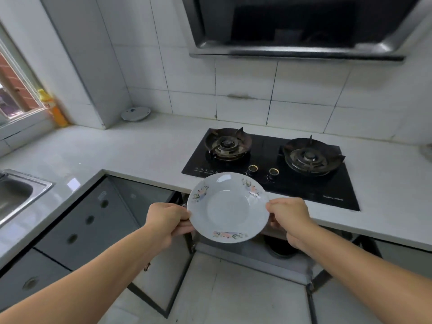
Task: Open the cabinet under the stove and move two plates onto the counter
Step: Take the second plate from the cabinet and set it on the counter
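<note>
I hold a white plate [228, 208] with flower prints on its rim, level, in front of the counter's front edge just left of the stove. My left hand [167, 222] grips its left rim and my right hand [289, 216] grips its right rim. Below the black two-burner stove [268, 160] the cabinet [257, 260] stands open, both doors swung out; a dark round object sits inside. Another white plate [136, 113] lies on the white counter [131, 146] in the far corner by the tiled wall.
A steel sink [18, 195] is set into the counter at left. An orange bottle [55, 111] stands on the window sill. The range hood [299, 26] hangs above the stove. Grey cabinet doors [88, 220] with round holes line the left run.
</note>
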A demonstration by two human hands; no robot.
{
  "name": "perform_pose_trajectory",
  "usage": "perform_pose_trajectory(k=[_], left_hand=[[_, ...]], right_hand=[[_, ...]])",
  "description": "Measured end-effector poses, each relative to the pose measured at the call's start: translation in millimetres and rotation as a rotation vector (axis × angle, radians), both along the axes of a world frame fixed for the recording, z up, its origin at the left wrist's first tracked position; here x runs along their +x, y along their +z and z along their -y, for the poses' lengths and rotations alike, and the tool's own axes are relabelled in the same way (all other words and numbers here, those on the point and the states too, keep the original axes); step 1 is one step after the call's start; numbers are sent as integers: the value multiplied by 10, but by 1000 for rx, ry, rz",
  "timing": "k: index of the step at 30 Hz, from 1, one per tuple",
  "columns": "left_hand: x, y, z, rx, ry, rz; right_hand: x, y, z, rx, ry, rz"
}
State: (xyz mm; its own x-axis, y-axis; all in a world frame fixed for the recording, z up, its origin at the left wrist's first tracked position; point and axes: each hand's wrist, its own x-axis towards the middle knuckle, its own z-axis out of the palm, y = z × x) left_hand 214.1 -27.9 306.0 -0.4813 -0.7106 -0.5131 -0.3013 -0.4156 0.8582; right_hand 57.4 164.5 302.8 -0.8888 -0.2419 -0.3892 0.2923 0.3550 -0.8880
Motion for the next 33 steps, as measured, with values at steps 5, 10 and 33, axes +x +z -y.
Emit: perform_pose_trajectory(k=[5, 10, 33], left_hand=[[-254, 504, -329, -4, -49, -56], [-523, 957, -706, -28, -105, -77], [-1630, 1703, -3040, -44, -644, -132]], right_hand=[[-132, 556, -478, -23, -35, -37], [-263, 1076, -976, -57, -71, -103], [-221, 1625, -3744, -165, -540, -137]])
